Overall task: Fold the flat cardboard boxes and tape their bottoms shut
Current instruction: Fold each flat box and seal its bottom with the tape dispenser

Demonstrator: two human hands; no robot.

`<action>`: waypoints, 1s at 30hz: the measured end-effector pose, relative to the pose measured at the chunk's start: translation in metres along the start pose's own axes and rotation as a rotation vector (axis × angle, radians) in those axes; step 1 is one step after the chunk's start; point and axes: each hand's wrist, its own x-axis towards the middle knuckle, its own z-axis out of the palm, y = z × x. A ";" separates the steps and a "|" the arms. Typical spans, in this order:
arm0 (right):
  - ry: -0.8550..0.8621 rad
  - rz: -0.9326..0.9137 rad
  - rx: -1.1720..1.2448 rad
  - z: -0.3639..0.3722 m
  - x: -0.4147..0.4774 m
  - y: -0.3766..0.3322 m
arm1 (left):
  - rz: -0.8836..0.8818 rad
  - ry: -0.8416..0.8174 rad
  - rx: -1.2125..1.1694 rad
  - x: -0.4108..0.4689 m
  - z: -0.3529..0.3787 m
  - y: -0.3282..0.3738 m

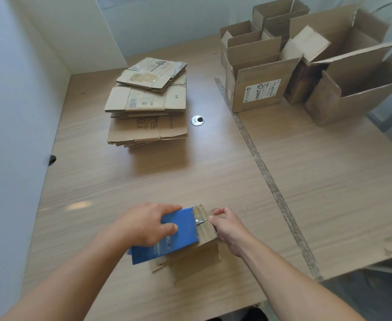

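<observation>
Brown cardboard box point(197, 258), light and crushable by judgement: right hand point(228, 228) pinches its right edge, left hand point(148, 224) grips blue tape dispenser point(176, 237).

just the one head-worn wide-angle cam, looking forward and down over the wooden table point(306, 181), hands close below.
</observation>
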 end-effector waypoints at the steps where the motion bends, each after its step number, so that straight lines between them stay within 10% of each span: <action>1: -0.017 0.013 0.014 -0.001 0.000 0.001 | -0.001 0.014 0.007 0.000 0.001 0.001; 4: 0.040 -0.156 -0.249 -0.003 -0.004 0.006 | -0.013 0.057 0.036 0.002 0.004 -0.001; 9: 0.006 -0.952 -0.626 -0.012 -0.021 -0.004 | -0.002 0.089 0.058 0.001 0.007 -0.004; 14: -0.479 -0.890 -1.010 -0.036 -0.011 -0.008 | 0.032 0.089 0.008 0.001 0.005 -0.012; 30: -0.431 -0.926 -1.247 -0.031 0.002 -0.017 | -0.006 -0.068 -0.215 -0.019 -0.001 -0.065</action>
